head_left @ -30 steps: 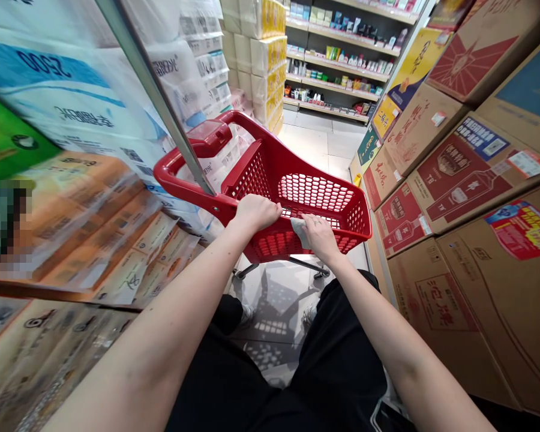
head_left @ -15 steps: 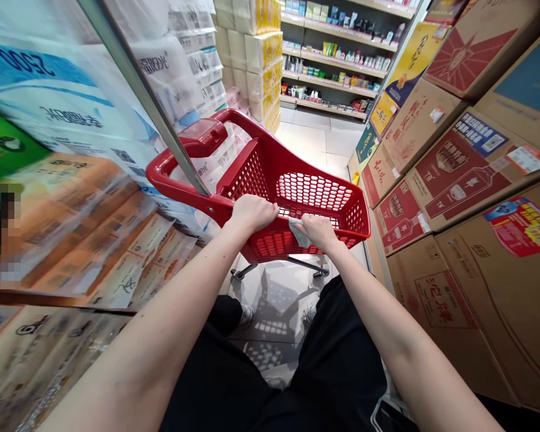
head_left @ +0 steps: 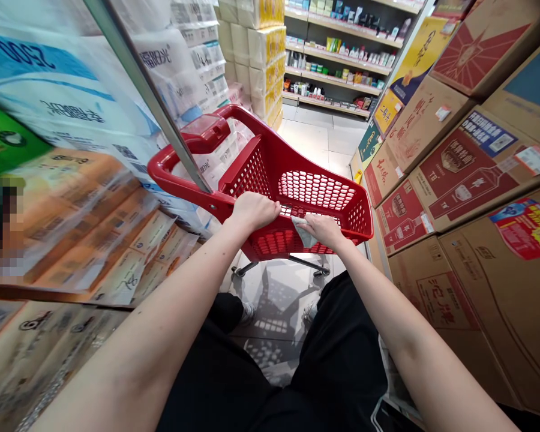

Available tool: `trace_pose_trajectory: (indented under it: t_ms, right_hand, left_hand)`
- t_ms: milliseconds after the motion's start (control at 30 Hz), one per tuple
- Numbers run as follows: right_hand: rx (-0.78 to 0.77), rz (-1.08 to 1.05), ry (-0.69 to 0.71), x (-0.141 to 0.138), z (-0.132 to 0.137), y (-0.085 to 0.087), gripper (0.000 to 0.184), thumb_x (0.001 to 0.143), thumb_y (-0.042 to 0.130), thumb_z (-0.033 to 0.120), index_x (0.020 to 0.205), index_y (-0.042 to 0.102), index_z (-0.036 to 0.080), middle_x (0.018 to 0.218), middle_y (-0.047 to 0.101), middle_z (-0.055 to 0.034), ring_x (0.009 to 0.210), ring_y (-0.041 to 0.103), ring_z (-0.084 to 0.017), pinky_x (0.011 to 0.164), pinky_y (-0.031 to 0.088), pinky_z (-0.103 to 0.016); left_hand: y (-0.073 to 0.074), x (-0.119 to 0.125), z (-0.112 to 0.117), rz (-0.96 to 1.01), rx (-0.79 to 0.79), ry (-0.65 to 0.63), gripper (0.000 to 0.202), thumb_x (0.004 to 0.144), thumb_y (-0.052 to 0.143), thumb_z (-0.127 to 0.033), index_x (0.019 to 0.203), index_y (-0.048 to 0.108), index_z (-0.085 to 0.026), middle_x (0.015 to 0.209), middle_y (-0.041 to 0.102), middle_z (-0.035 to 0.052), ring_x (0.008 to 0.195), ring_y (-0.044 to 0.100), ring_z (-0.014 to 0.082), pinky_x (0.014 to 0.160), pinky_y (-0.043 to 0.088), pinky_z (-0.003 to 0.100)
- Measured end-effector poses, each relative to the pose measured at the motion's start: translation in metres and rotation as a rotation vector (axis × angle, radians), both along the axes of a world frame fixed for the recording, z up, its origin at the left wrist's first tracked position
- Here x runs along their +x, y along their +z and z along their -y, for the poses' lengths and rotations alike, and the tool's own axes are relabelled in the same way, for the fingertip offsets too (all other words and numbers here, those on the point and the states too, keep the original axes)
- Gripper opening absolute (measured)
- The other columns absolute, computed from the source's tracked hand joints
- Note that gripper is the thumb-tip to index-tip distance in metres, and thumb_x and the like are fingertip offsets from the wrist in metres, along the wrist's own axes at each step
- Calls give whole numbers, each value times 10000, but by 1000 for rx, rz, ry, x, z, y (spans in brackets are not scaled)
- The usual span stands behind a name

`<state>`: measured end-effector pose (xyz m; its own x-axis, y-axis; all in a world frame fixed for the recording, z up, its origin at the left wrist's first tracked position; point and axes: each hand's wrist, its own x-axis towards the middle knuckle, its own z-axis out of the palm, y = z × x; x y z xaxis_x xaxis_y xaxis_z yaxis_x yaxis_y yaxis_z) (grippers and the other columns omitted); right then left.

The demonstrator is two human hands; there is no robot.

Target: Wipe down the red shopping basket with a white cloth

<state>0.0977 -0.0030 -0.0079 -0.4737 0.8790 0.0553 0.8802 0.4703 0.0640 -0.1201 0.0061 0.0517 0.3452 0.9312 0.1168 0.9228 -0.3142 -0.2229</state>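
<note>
A red plastic shopping cart (head_left: 297,159) with a perforated basket stands sideways in front of me. My left hand (head_left: 256,213) is closed around the near rim of its basket, close to the handle end. Farther right along the same rim, my right hand (head_left: 324,231) pinches a small pale grey cloth (head_left: 306,237), which drapes over the rim and hangs down the outer side. The red handle (head_left: 162,171) is at the left, with a metal pole (head_left: 148,90) rising from the cart beside it. No goods show in the visible part of the basket.
Stacked plastic-wrapped paper packs (head_left: 85,108) line the left side, with orange packs (head_left: 90,222) lower down. Cardboard cartons (head_left: 468,174) are piled along the right. Shelves (head_left: 342,57) of small bottles and boxes stand beyond a tiled floor (head_left: 310,135).
My right hand and the cloth have shifted slightly to the right along the rim. My left hand keeps its grip, and the view has shifted a little.
</note>
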Motion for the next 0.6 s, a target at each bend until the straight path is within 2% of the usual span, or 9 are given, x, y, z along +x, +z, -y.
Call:
trace_pose_trajectory:
  t_ms: [200,333,600]
  right_hand:
    - [18,37,-83,23,9,-5,499,985,289,573,1005,594,179,893,707,-76,802,652,-167,596,295,-233]
    - [38,65,-127,28,14,-7,494,984,291,567,1003,589,172,885,706,-89,797,656,-183,589,303,-239]
    - [84,51,-174,-2,16,-6,532,994,237,556,1025,579,149,956,690,-136,863,661,-206,647,361,-246]
  left_hand:
    - [2,3,2,13,-30,23,604,952,234,-394,909,771,-120,872,741,153,884,689,274,695,409,335]
    - [-1,6,2,34,-31,8,607,953,231,-386,904,772,-117,872,739,161,878,688,287,691,414,351]
    - [-2,12,3,59,-23,45,579,948,252,-366,922,775,-119,858,735,175,895,687,287,712,422,354]
